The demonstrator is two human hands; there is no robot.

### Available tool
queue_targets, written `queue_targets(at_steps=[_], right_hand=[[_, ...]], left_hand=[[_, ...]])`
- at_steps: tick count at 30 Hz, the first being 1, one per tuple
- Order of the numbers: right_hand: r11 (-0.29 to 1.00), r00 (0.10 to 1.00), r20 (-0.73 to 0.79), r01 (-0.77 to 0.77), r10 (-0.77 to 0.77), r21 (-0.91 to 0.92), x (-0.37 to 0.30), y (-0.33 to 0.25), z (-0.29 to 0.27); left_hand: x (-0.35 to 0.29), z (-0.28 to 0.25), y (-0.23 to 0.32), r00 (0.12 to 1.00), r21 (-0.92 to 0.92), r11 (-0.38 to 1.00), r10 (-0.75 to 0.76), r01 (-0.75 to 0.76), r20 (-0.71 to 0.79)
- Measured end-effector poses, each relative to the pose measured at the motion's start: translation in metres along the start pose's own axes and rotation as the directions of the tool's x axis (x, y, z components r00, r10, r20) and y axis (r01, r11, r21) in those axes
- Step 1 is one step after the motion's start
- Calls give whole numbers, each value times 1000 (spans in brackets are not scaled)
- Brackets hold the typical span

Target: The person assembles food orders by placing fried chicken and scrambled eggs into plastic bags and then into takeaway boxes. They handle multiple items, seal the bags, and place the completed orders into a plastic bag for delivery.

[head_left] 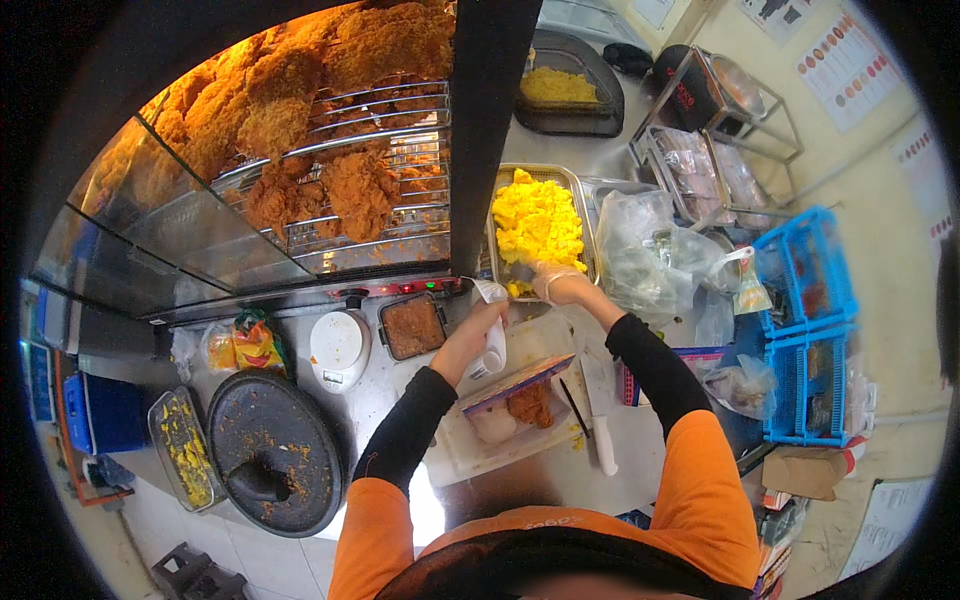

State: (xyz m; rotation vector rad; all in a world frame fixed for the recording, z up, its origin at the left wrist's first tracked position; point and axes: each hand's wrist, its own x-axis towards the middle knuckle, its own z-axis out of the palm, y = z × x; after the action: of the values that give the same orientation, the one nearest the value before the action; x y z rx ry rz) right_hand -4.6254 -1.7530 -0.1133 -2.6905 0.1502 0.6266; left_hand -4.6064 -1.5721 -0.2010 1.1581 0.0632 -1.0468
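In the head view, clock directions run from the middle of the picture. The left hand (476, 334) is near the middle, its fingers wrapped around a white cup (491, 347) that stands out just beside the metal tray (595, 255) at 1 o'clock. The right hand (563, 287) reaches to the near edge of that tray, over the yellow food (537, 218) heaped in it; its fingers look curled, but blur hides what they grip, so I cannot tell.

At 5 to 6 o'clock an open box (522, 381), with a purple and orange printed flap, holds a pale mound (493, 424) and fried chicken (530, 405). A white-handled knife (604, 447) lies just beside it, toward 5.

At 11 o'clock a warmer (480, 130) has racks of fried pieces, with small red and green lights along its lower edge. Between 8 and 9 sits a white scale (339, 340), its front marks too small to read; past it, a bright packet (258, 343) bears a colourful print. Between 1 and 2, red lettering shows on a black bag (672, 88). Wall posters (848, 72) at 2 o'clock carry rows of round pictures and tiny text; the orange shirt (702, 470) has blurred lettering at its collar
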Motion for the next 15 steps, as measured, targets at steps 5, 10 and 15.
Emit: queue_targets(at_steps=[5,10,15], right_hand=[[976,912,-407,37,55,213,16,-7,13],[995,943,-323,63,-84,-77,9,8,27],[995,995,86,52,-45,-90,11,29,14]], left_hand=[[-7,6,-1,996,84,996,-17,24,-84],[-7,11,-9,998,-19,1000,5,-7,-62],[-10,10,-5,999,-33,999,-2,1,-40]])
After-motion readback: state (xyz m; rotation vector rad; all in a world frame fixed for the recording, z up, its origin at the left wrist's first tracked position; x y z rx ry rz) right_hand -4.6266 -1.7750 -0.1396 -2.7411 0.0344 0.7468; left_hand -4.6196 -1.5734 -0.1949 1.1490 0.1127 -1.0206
